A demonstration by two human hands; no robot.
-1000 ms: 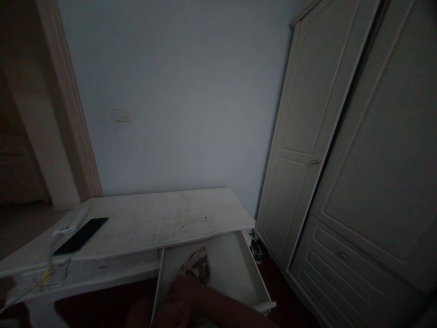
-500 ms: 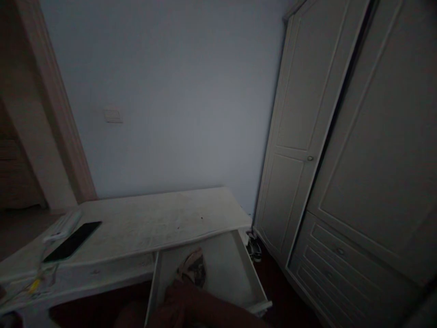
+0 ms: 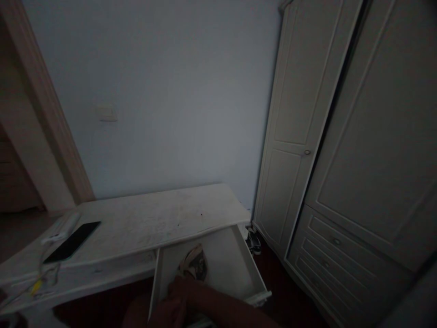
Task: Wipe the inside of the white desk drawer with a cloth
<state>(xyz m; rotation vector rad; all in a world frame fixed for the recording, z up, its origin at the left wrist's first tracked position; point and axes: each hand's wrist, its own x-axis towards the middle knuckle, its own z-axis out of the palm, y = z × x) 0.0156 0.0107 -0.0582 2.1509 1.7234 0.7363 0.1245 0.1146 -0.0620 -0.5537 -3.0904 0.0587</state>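
A pulled-out white drawer (image 3: 235, 273) holds a folded, cloth-like piece (image 3: 197, 263) with pale edges and a dark patterned middle. My right hand (image 3: 186, 289) reaches in from the lower right, closed at the near end of the cloth. Close beside it, lower and to the left, is my left hand (image 3: 167, 313), its fingers bunched together. Dim light and the overlap of the hands hide what my left fingers hold.
The white desk (image 3: 164, 214) bears a dark phone (image 3: 71, 242), a white block-shaped item (image 3: 61, 227) and a cable with a yellow part (image 3: 36, 287). Shoes (image 3: 253, 241) lie on the floor right of the drawer. A white wardrobe (image 3: 290, 191) stands at the right.
The view has shifted slightly. The cloth stays at nearly the same place in the drawer, turned a little, with both hands still at its near end.
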